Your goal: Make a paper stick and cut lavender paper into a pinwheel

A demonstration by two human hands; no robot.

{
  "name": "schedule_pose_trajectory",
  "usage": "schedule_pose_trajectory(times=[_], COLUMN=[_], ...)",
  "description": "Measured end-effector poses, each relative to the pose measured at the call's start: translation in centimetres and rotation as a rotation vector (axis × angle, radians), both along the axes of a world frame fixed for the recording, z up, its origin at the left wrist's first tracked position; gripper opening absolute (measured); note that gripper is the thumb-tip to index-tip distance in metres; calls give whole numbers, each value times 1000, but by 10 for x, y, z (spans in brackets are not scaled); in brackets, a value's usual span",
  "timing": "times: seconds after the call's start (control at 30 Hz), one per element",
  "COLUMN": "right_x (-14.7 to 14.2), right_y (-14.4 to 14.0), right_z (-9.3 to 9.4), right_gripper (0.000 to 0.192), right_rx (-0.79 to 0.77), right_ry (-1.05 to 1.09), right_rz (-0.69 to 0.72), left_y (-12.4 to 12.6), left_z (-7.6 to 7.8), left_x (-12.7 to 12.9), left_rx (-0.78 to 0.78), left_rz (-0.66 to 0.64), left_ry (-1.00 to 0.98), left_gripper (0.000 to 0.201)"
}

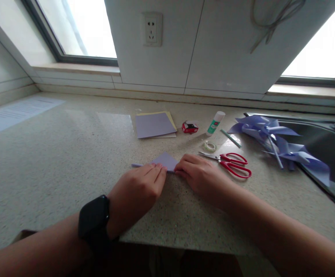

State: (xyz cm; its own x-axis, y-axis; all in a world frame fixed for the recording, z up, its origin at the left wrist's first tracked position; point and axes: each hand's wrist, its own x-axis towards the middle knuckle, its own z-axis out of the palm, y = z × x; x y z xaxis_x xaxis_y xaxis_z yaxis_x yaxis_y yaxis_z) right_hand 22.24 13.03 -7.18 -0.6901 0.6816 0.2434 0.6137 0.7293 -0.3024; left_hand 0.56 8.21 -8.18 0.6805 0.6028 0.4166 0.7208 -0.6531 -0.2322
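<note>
From the head camera, both hands lie flat on a speckled counter [54, 161], pressing down on a folded sheet of lilac paper [165, 159] that sits near the middle of the counter, just in front of the person. The left hand [135, 190] (a black watch [94, 221] on its wrist) has its fingers held together and stretched forward, tips resting on the paper's near edge. The right hand [198, 175] has its fingers together too, slightly curled, tips touching the paper from the other side — the two sets of fingertips almost meet.

Just right of the right hand lie red-handled scissors [231, 163]. Farther back are a roll of tape [210, 146], a glue stick [215, 123], a small red box [190, 127] and a stack of paper sheets [155, 125] — well apart from the hands. Lilac pinwheels [274, 140] lie by the sink [326, 154] at the right.
</note>
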Motion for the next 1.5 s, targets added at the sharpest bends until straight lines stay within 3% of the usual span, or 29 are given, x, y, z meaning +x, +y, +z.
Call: schedule_pose_trajectory(times=[0.23,0.57,0.77,0.93,1.33,1.5], right_x=[1,2,2,4,3,3], right_y=[-2,3,3,4,6,5], right_z=[2,-1,-1,1,-4,-1], right_gripper=[15,17,11,14,21,10], right_rx=[97,82,60,36,87,68], right_ry=[0,-21,-25,-14,-73,-73], right_rz=[64,23,-52,-24,-33,-16], left_y=[3,5,5,7,5,6], left_z=[-3,-5,-2,-3,-2,-4], left_x=[0,1,2,2,0,1], left_rx=[-74,-109,-207,-258,-168,-147], left_rz=[21,9,54,86,29,10], left_ry=[9,-19,-11,-70,-45,-28], left_gripper=[39,36,36,38,34,34])
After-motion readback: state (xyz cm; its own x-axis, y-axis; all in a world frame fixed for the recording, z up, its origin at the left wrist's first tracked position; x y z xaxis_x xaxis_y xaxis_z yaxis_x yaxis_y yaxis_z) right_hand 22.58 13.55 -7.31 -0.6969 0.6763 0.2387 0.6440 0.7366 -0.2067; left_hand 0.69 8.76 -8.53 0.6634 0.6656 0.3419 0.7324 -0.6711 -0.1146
